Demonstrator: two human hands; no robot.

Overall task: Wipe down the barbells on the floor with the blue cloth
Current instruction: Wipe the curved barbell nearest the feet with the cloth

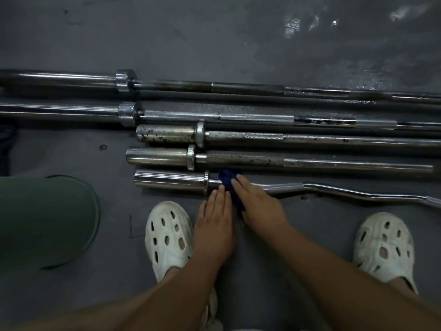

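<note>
Several steel barbells lie side by side on the dark floor. The nearest is a bent curl bar (167, 181); behind it are straight bars (334, 164), (334, 139), (214, 115), (238, 88), some rust-spotted. A dark blue cloth (228, 181) is draped over the curl bar just right of its collar. My right hand (260, 206) lies on the cloth with fingers stretched out, pressing it onto the bar. My left hand (214, 220) is flat, fingers straight, its fingertips touching the bar beside the cloth.
My feet in white perforated clogs (167, 237), (384, 244) stand on either side of my hands. A green rounded pad (45, 220) lies on the floor at the left. Shiny wet-looking patches (358, 56) mark the floor beyond the bars.
</note>
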